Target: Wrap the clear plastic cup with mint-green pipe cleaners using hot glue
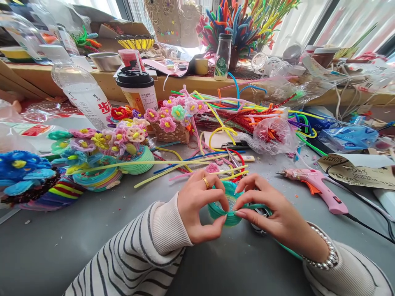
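A small round pot (232, 221) wrapped in rows of teal pipe cleaner is between my hands, low over the table, with clear plastic showing inside. My left hand (202, 205), wearing a gold ring, is closed on its near left wall, fingers inside and thumb outside. My right hand (271, 209) pinches a teal pipe cleaner (259, 206) against the pot's near right side. The strand's tail (290, 249) trails below my right wrist. Behind the right fingers sits a shiny metal object, mostly hidden.
A pink glue gun (321, 189) lies at right with its black cord. Flower-filled pots (98, 176) stand at left. Loose pipe cleaners (173, 164) and a bundle in plastic (247, 119) lie beyond my hands. A tilted bottle (83, 96) and lidded cup (138, 92) stand behind.
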Motion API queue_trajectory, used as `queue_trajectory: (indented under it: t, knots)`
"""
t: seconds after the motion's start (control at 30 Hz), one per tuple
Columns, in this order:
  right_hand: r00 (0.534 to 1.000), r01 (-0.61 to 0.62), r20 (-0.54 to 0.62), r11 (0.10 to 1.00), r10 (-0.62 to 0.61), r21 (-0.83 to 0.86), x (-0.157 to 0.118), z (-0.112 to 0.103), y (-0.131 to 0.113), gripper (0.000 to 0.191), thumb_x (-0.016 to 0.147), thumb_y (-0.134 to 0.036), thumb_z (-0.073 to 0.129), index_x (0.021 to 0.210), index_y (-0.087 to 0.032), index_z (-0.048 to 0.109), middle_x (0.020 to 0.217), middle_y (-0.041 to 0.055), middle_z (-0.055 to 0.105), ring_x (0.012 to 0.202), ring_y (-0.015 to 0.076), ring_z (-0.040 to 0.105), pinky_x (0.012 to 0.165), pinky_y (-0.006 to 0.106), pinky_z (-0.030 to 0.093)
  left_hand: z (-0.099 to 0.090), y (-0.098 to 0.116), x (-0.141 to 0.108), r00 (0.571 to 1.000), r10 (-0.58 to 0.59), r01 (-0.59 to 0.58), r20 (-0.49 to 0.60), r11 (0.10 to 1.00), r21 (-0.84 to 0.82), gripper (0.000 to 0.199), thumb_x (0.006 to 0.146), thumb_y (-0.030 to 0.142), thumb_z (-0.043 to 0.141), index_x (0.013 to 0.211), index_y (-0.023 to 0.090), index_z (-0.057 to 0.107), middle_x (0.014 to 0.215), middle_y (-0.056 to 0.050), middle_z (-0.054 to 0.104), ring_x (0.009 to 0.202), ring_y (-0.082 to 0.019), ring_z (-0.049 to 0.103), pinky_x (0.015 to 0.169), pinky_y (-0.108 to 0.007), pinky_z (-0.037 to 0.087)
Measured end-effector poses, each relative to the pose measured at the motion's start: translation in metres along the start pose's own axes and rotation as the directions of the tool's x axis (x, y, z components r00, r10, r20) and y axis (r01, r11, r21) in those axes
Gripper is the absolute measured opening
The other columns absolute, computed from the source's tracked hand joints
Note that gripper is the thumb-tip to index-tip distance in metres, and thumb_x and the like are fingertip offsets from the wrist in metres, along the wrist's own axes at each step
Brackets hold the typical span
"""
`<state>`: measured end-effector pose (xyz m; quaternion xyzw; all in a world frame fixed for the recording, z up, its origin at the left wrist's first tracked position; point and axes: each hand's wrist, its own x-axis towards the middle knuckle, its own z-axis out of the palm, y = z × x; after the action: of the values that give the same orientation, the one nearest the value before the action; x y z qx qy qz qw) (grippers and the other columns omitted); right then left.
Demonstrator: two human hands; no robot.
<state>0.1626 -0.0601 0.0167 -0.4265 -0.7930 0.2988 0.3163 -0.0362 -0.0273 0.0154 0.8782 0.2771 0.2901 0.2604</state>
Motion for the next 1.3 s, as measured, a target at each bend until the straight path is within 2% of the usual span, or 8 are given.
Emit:
queue_trajectory:
  t: [0.33,0.77,0.9,1.03,1.13,1.23,1.3]
  knots:
    - [1.0,0.0,0.014,1.0,0.0,0.03,0.002,0.0,0.0,0.007,0.08,-0.022,0.056,0.079,-0.02,0.063,0.092,0.0048,0.049,0.093,0.0147,0.051,0.084,0.027,0.043,0.007,-0.001,-0.002,0.996,0.035,-0.037,-0.079,0.999,-0.022,0.009,0.059,0.016,0.056,0.066,0.019,0.061,0.077,-0.002,0.055,0.071,-0.015,0.038,0.07,-0.032,0.034]
    - [1.0,0.003,0.008,0.999,-0.004,0.044,0.002,0.001,0.002,0.006,0.079,-0.021,0.057,0.079,-0.02,0.063,0.094,0.0044,0.048,0.096,0.0129,0.05,0.087,0.023,0.04,0.01,-0.002,0.0,0.997,0.034,-0.036,-0.074,0.999,-0.028,0.006,0.056,0.015,0.054,0.061,0.018,0.056,0.075,-0.003,0.054,0.071,-0.015,0.038,0.068,-0.031,0.036]
    - [1.0,-0.004,-0.01,0.999,0.005,0.052,0.001,0.0,0.003,0.01,0.078,-0.022,0.059,0.088,-0.022,0.063,0.097,0.0043,0.048,0.098,0.0134,0.049,0.083,0.023,0.043,0.012,-0.004,-0.002,0.993,0.032,-0.038,-0.114,0.998,-0.048,0.005,0.056,0.014,0.055,0.061,0.018,0.054,0.076,-0.003,0.054,0.071,-0.015,0.038,0.069,-0.031,0.036]
    - [0.999,-0.005,-0.049,0.998,0.008,0.062,0.0,-0.004,0.006,0.022,0.078,-0.023,0.059,0.099,-0.025,0.058,0.1,0.004,0.05,0.092,0.013,0.051,0.068,0.021,0.046,0.011,-0.006,-0.003,0.993,0.005,-0.012,-0.12,0.998,-0.054,0.004,0.058,0.014,0.054,0.061,0.018,0.053,0.076,-0.003,0.053,0.071,-0.015,0.038,0.069,-0.031,0.036]
    - [0.997,-0.007,-0.081,0.998,0.012,0.057,-0.001,-0.01,0.008,0.023,0.078,-0.024,0.059,0.101,-0.026,0.056,0.099,0.0028,0.051,0.081,0.0113,0.053,0.065,0.021,0.047,0.008,-0.008,-0.005,0.99,-0.009,-0.001,-0.143,0.998,-0.067,0.005,0.058,0.013,0.053,0.061,0.017,0.052,0.074,-0.003,0.052,0.071,-0.015,0.038,0.069,-0.031,0.035]
    - [0.997,-0.06,-0.05,0.998,0.061,0.018,-0.006,-0.019,0.008,0.023,0.079,-0.026,0.058,0.102,-0.027,0.055,0.094,0.0006,0.056,0.065,0.0083,0.051,0.063,0.022,0.047,0.006,-0.01,-0.005,0.986,-0.013,0.0,-0.166,0.997,-0.08,0.005,0.06,0.013,0.053,0.061,0.017,0.051,0.074,-0.002,0.052,0.072,-0.015,0.04,0.07,-0.031,0.034]
    - [0.995,-0.098,-0.032,0.994,0.096,-0.046,-0.01,-0.027,0.008,0.025,0.078,-0.028,0.059,0.102,-0.027,0.055,0.093,0.0002,0.059,0.066,0.0092,0.053,0.063,0.023,0.047,0.005,-0.011,-0.006,0.984,-0.021,0.005,-0.178,0.996,-0.09,0.006,0.06,0.012,0.052,0.061,0.018,0.05,0.074,-0.002,0.051,0.073,-0.015,0.041,0.07,-0.031,0.035]
